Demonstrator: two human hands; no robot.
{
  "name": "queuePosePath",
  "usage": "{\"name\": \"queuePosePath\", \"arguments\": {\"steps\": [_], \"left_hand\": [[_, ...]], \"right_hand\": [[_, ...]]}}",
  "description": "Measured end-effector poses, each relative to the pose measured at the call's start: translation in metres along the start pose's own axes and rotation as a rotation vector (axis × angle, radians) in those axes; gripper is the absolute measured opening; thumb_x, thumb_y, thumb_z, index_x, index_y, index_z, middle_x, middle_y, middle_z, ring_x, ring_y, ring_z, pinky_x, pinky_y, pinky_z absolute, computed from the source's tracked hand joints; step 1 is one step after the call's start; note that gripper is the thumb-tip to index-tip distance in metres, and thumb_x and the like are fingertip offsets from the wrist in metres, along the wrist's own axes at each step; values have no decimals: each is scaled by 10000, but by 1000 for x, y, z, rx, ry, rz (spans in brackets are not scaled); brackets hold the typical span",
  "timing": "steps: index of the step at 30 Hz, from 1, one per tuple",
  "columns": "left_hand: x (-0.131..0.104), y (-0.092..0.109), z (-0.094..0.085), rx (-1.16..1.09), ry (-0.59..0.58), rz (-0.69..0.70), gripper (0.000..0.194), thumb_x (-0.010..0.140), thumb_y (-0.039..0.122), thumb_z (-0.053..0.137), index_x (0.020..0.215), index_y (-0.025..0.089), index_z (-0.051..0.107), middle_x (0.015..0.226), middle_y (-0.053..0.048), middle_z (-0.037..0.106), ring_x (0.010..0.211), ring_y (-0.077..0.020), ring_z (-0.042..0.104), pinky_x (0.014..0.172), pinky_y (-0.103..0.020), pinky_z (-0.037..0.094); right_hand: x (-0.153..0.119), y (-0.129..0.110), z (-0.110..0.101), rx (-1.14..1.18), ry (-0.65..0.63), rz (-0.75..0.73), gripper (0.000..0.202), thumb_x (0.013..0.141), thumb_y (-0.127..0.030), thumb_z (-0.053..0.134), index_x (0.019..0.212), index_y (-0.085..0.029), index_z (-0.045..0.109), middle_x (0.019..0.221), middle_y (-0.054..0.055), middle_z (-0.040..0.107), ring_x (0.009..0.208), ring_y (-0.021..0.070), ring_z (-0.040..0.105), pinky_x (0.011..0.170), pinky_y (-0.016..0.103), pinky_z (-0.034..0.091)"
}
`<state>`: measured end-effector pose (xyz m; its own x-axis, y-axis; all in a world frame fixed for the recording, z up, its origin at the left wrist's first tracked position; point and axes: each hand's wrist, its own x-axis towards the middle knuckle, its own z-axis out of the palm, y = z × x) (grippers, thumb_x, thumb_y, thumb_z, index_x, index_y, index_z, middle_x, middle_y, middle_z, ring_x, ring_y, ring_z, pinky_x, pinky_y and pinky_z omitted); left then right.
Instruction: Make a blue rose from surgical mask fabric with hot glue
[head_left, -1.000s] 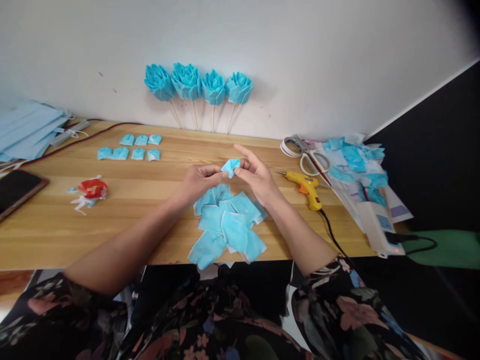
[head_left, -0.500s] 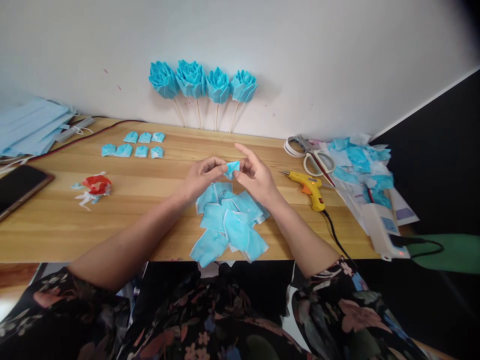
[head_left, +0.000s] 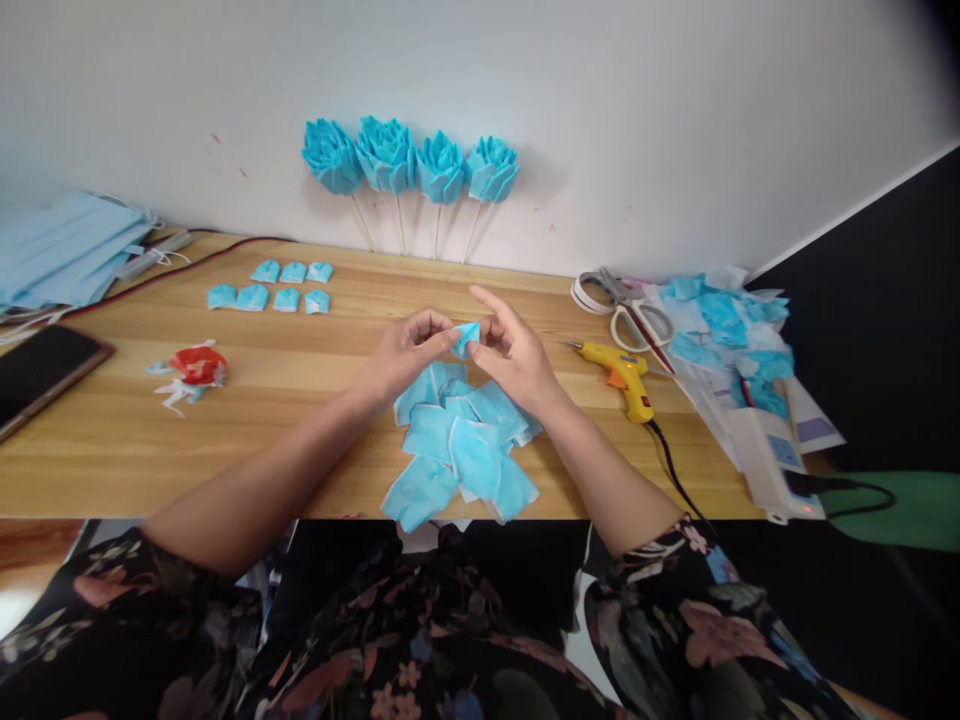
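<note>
Between my two hands is a small folded blue piece of fabric (head_left: 466, 339), pinched at its left by my left hand (head_left: 411, 350) and at its right by my right hand (head_left: 517, 358), whose index finger points up and away. Just below them lies a loose pile of blue fabric pieces (head_left: 474, 455) with white edges. Several small folded blue pieces (head_left: 252, 297) sit in two rows at the back left. Several blue fabric flowers (head_left: 385, 156) on thin sticks lean on the wall.
At the right are a yellow glue gun (head_left: 619, 370), scissors (head_left: 639, 325), a tape roll (head_left: 592, 292), blue scraps (head_left: 724, 315) and a white power strip (head_left: 772, 465). At the left are stacked masks (head_left: 67, 245), a phone (head_left: 49, 375) and a red roll (head_left: 199, 366) with scraps.
The camera view has shifted slightly. My hands keep nearly the same pose, and the folded blue piece between them is tilted slightly differently.
</note>
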<state>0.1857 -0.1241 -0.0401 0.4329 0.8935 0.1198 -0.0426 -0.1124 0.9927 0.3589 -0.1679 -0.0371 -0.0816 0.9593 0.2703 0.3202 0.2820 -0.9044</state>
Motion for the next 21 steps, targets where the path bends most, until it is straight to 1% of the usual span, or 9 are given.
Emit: {"name": "queuePosePath", "arguments": {"steps": [3, 6, 14, 21], "left_hand": [[-1, -1, 1, 29, 112, 61, 253, 771, 395, 709, 753, 175, 585, 716, 7, 596, 671, -117, 538, 650, -254, 438], [-3, 1, 2, 90, 157, 109, 267, 777, 380, 709, 687, 176, 563, 680, 11, 568, 651, -110, 502, 637, -253, 413], [-1, -1, 3, 208, 135, 112, 205, 743, 346, 701, 664, 175, 619, 652, -4, 593, 616, -118, 492, 587, -262, 376], [0, -2, 3, 226, 114, 101, 97, 696, 266, 649, 658, 179, 631, 654, -1, 616, 616, -119, 509, 589, -254, 404]], "right_hand": [[0, 0, 1, -1, 10, -19, 661, 836, -206, 606, 1470, -306, 447, 812, -18, 589, 755, 159, 542, 824, 368, 507], [0, 0, 1, -31, 24, -29, 655, 837, -200, 610, 1463, -307, 451, 819, -15, 599, 765, 165, 550, 842, 378, 511], [-1, -2, 4, -99, 63, -55, 648, 836, -175, 608, 1450, -321, 464, 860, 4, 630, 779, 184, 554, 859, 406, 521], [-2, 0, 5, -129, 59, -65, 681, 823, -163, 606, 1468, -319, 449, 870, 3, 643, 785, 182, 569, 873, 409, 523]]}}
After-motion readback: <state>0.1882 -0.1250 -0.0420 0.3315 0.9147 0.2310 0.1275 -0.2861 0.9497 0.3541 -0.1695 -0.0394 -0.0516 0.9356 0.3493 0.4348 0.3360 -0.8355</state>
